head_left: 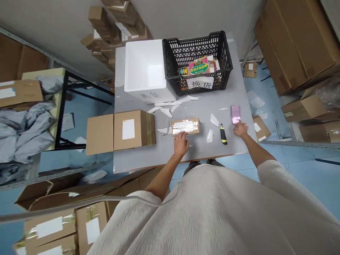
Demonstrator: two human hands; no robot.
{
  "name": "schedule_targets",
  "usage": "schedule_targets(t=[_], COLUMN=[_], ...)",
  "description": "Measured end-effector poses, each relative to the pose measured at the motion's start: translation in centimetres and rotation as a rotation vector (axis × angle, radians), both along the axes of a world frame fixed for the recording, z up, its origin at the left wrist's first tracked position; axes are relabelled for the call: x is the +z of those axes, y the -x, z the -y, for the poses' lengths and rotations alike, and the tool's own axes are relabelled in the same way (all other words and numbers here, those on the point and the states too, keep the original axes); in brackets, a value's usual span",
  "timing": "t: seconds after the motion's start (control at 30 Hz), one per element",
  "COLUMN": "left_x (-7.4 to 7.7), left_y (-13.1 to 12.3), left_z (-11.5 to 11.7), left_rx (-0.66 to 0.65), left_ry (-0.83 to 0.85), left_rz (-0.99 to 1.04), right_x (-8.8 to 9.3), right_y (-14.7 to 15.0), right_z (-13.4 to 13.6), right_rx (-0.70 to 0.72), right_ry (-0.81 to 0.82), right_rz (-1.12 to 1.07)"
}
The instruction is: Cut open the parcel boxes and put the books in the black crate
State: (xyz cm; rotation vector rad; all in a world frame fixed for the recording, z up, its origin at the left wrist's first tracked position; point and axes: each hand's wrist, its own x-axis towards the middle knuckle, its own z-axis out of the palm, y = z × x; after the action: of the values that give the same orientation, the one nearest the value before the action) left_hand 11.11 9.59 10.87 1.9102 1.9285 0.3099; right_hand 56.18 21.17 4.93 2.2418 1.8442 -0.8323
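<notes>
A small taped cardboard box [198, 126] with a white label lies on the grey table. My left hand [181, 144] rests on its near edge, fingers bent over the side and not wrapped around it. To the right, my right hand [241, 129] touches the lower end of a phone [235, 112] with a fingertip. The phone lies flat with its screen lit, part of it blurred out. Between the two hands sits a black and yellow utility knife [223, 134], beside scraps of white paper [209, 136].
A larger cardboard box [127, 130] with a flap out stands on the left of the table [159, 156]. Behind are a white foam box [145, 71] and a black crate [198, 85] holding books. Stacked cartons and a rack of grey parcels [29, 131] surround the table.
</notes>
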Motion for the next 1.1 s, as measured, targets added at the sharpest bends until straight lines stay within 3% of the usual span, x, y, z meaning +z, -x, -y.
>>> schedule_targets(t=[0.3, 1.1], left_x=[0.0, 0.1], left_y=[0.1, 0.4], left_z=[0.0, -0.2], left_rx=[0.012, -0.033], left_ry=[0.001, -0.011], left_rz=[-0.013, 0.006], right_x=[-0.9, 1.0], right_y=[-0.2, 1.0], right_z=[-0.6, 2.0], right_rx=[-0.009, -0.082], right_ry=[0.016, -0.058], right_rz=[0.004, -0.022])
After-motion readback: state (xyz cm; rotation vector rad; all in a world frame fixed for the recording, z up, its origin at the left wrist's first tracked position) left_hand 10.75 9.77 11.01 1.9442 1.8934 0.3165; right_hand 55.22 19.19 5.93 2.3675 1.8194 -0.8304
